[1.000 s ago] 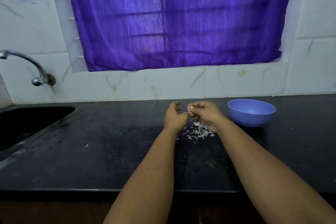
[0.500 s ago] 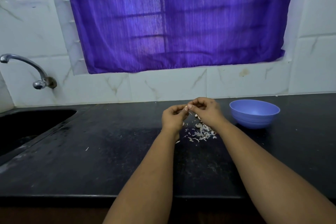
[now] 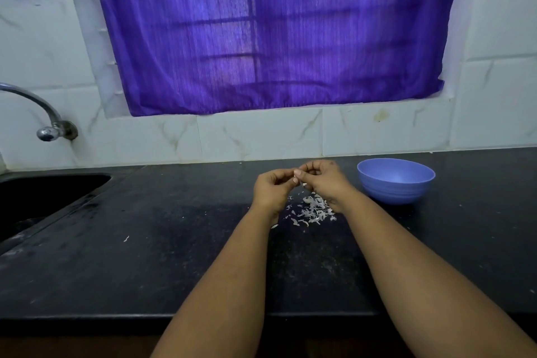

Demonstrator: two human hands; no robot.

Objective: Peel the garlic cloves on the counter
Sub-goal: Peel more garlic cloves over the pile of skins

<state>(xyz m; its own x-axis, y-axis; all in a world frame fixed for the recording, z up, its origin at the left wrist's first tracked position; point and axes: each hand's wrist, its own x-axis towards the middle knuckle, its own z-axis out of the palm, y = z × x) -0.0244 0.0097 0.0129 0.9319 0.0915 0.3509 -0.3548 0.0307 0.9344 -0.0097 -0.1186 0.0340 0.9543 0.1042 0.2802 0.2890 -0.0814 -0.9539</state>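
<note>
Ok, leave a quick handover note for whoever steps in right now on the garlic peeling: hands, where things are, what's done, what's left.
Left hand and right hand: raised together above the counter, fingertips pinching one small pale piece, apparently a garlic clove, mostly hidden.
Peel scraps: piled on the counter under the hands.
Blue bowl: to the right; contents not visible.
Done: some peeling, judging by the pile.
Left: finish this clove; no other cloves visible on the counter.
</note>
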